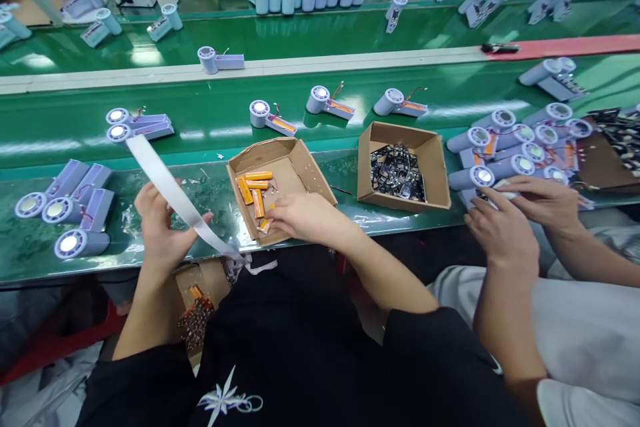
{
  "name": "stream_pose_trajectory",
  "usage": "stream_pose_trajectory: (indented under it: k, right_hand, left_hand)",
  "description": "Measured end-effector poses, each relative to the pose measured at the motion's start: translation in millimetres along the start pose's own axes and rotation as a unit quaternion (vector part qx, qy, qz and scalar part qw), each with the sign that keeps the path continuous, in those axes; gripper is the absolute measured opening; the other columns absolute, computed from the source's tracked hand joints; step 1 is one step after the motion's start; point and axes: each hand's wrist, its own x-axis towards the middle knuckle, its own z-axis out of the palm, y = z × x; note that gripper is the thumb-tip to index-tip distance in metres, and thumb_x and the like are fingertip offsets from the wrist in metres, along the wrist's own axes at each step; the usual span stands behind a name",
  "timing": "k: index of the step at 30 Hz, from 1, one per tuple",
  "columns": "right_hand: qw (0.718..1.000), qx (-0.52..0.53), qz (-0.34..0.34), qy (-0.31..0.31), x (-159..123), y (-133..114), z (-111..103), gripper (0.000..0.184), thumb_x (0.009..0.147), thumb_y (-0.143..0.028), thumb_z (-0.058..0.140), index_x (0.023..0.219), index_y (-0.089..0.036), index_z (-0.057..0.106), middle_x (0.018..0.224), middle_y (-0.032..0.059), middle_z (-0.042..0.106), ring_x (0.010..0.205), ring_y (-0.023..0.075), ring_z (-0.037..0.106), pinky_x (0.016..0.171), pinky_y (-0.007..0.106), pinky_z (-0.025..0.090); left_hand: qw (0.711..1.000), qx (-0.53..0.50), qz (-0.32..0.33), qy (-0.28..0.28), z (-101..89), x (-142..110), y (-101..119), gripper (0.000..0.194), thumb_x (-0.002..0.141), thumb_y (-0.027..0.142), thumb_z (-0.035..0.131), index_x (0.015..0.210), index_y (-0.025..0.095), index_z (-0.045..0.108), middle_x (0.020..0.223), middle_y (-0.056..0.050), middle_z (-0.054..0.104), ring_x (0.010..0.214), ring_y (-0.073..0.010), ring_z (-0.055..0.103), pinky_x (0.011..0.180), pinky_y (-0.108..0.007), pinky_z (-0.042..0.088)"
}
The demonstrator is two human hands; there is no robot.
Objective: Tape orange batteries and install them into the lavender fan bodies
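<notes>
My left hand (165, 227) holds a long white strip (167, 183) that looks like tape backing. The strip slants from the purple fan-like units (119, 133) down past the table edge, ending in curled ribbons. Inside an open cardboard box (313, 170), my right hand (310, 217) has its fingers closed at an orange battery cell (265, 225); the fingertips partly hide it. Several other orange cells (257, 175) with short wires lie at the box's left side.
A second cardboard box (437, 183) holds small black circuit boards (397, 172). Purple units (83, 242) lie at left and along the green belt (210, 107). At right, a co-worker's hands (505, 220) handle a unit beside more units. Below the table sits a box of wired parts (196, 320).
</notes>
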Motion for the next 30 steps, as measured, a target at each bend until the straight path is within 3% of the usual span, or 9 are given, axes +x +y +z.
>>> stream_pose_trajectory:
  k: [3,8,10,12,15,17,19,24,30]
  right_hand:
    - [0.992,-0.108,0.003,-0.063,26.4,4.7,-0.1,0.026,0.109,-0.023,0.064,0.126,-0.02,0.084,0.125,0.0149,0.082,0.118,0.0297,0.078,0.085,0.032,0.058]
    - [0.988,-0.13,-0.016,-0.085,35.5,10.1,1.4,0.02,0.105,-0.023,0.068,0.109,-0.015,0.085,0.115,0.0177,0.084,0.107,0.0294,0.081,0.083,0.033,0.058]
    - [0.998,-0.06,-0.001,-0.003,20.2,23.6,-6.5,0.022,0.103,-0.034,0.072,0.097,-0.016,0.084,0.1,0.0137,0.085,0.092,0.027,0.081,0.078,0.033,0.058]
    - [0.987,0.053,0.034,0.148,-0.4,37.7,-13.1,0.024,0.099,-0.041,0.073,0.091,-0.02,0.08,0.086,0.0079,0.082,0.079,0.0235,0.078,0.074,0.033,0.059]
    - [0.884,0.255,0.081,0.383,-26.9,43.6,-10.4,0.03,0.096,-0.053,0.072,0.104,-0.025,0.076,0.087,0.0044,0.079,0.076,0.0234,0.079,0.073,0.036,0.064]
    - [0.808,0.345,0.102,0.467,-36.0,33.6,-1.3,0.039,0.096,-0.059,0.071,0.117,-0.027,0.073,0.097,0.0064,0.08,0.083,0.0267,0.082,0.076,0.04,0.068]
    - [0.774,0.367,0.127,0.501,-38.4,17.6,8.5,0.043,0.097,-0.06,0.07,0.126,-0.029,0.072,0.108,0.0092,0.081,0.095,0.03,0.084,0.086,0.044,0.071]
    - [0.801,0.31,0.132,0.495,-34.2,-11.5,24.1,0.049,0.102,-0.054,0.066,0.145,-0.032,0.074,0.14,0.0103,0.08,0.13,0.0357,0.078,0.118,0.051,0.064]
    - [0.83,0.321,0.101,0.445,-48.1,-12.1,21.1,0.047,0.102,-0.045,0.071,0.145,-0.028,0.078,0.145,0.0088,0.079,0.134,0.0333,0.077,0.12,0.05,0.064]
  left_hand:
    - [0.998,-0.002,-0.004,0.057,0.7,3.8,14.8,0.073,0.095,0.042,0.084,0.159,0.041,0.048,0.141,-0.01,0.065,0.149,-0.0428,0.055,0.126,-0.07,0.045]
    - [0.998,-0.004,0.055,0.036,11.5,6.9,27.0,0.073,0.087,0.027,0.082,0.154,0.034,0.053,0.137,-0.013,0.069,0.146,-0.0425,0.056,0.123,-0.067,0.047]
    - [0.998,0.012,0.063,0.03,13.0,5.1,32.1,0.073,0.084,0.019,0.079,0.151,0.033,0.055,0.133,-0.013,0.07,0.145,-0.0422,0.055,0.121,-0.066,0.049]
    - [0.997,0.034,0.068,0.019,12.4,2.9,39.9,0.071,0.081,0.014,0.077,0.147,0.032,0.058,0.13,-0.013,0.071,0.142,-0.0424,0.055,0.118,-0.065,0.05]
    - [0.994,0.057,0.091,-0.011,9.5,1.6,54.2,0.069,0.08,0.01,0.076,0.144,0.031,0.062,0.128,-0.013,0.073,0.14,-0.0426,0.055,0.114,-0.063,0.053]
    - [0.991,0.07,0.109,-0.036,6.7,3.2,63.4,0.072,0.079,0.008,0.075,0.146,0.032,0.064,0.129,-0.013,0.075,0.139,-0.0418,0.054,0.11,-0.06,0.055]
    - [0.986,0.086,0.13,-0.058,3.3,6.9,71.7,0.074,0.08,0.007,0.073,0.149,0.034,0.064,0.131,-0.011,0.076,0.138,-0.0402,0.055,0.11,-0.057,0.056]
    - [0.976,0.103,0.164,-0.097,-4.5,17.3,87.9,0.079,0.085,0.006,0.069,0.156,0.04,0.063,0.137,-0.006,0.078,0.134,-0.0369,0.06,0.116,-0.06,0.053]
    - [0.972,0.122,0.168,-0.108,-11.8,18.6,90.7,0.085,0.09,0.007,0.069,0.164,0.046,0.056,0.142,-0.001,0.077,0.132,-0.0366,0.061,0.125,-0.062,0.05]
